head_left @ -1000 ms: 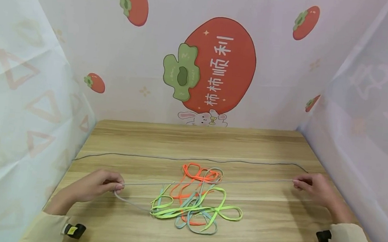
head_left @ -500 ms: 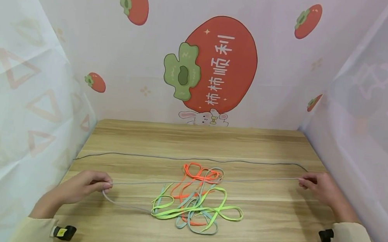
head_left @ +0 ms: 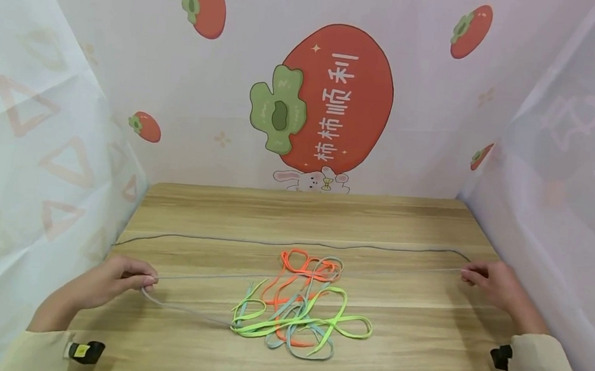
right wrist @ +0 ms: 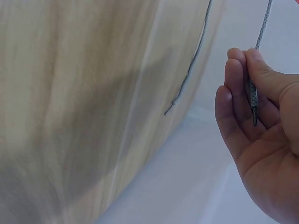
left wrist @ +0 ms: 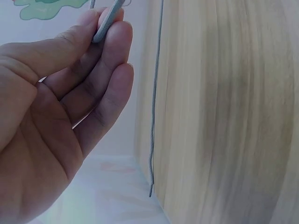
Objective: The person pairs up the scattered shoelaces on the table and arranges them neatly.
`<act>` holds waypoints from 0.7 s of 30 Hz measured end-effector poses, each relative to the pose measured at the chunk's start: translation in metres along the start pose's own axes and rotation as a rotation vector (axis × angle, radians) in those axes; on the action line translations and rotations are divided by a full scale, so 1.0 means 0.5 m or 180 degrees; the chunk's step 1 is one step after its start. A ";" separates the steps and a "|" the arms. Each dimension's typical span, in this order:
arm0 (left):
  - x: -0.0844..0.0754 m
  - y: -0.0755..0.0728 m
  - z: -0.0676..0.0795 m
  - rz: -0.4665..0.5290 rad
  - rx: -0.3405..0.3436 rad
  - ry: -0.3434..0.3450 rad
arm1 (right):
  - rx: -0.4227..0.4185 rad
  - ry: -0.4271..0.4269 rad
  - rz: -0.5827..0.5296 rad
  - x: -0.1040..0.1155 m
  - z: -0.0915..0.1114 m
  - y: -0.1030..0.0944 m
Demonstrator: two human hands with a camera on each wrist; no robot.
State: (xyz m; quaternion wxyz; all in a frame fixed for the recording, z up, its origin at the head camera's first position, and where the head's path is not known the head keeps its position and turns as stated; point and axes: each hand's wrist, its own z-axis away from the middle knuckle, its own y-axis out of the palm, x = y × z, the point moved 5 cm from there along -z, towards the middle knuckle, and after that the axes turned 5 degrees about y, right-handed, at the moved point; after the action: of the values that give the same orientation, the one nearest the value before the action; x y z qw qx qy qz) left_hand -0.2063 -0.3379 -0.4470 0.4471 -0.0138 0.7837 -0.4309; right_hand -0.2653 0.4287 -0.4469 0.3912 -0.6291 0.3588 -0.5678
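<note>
A thin grey shoelace (head_left: 213, 276) stretches across the table between both hands. My left hand (head_left: 110, 284) pinches it between thumb and fingers at the left, and from there a slack stretch runs back to the pile. At the right, my right hand (head_left: 497, 285) pinches the same lace near its end; the dark tip (right wrist: 255, 117) hangs inside the palm in the right wrist view. Beneath the stretched lace lies a loose pile: an orange shoelace (head_left: 277, 296), a yellow-green shoelace (head_left: 355, 336) and a pale blue-grey shoelace (head_left: 308, 358), overlapping in loops.
Another grey shoelace (head_left: 281, 243) lies nearly straight across the far part of the wooden table (head_left: 393, 368), its tip (right wrist: 168, 109) by the right edge. Printed cloth walls (head_left: 220, 94) enclose the table at the back and both sides.
My left hand has moved left and slightly down, drawing the slack stretch longer. My right hand has shifted slightly right and away. The pile has barely moved.
</note>
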 end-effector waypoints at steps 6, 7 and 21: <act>0.014 -0.012 0.012 -0.0037 0.0016 -0.0088 | 0.0167 0.0176 0.0116 -0.014 -0.005 -0.014; 0.016 -0.016 0.014 -0.0061 0.0005 -0.0088 | 0.0175 0.0174 0.0139 -0.016 -0.007 -0.015; 0.058 -0.057 0.042 0.0064 -0.0034 -0.0189 | 0.0158 0.0088 0.0216 -0.022 -0.040 -0.039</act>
State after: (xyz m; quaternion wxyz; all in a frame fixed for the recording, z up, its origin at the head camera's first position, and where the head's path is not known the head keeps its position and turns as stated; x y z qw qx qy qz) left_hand -0.2191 -0.3816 -0.4519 0.4744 -0.0211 0.7725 -0.4216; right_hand -0.2861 0.4453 -0.4329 0.4207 -0.5988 0.3711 -0.5716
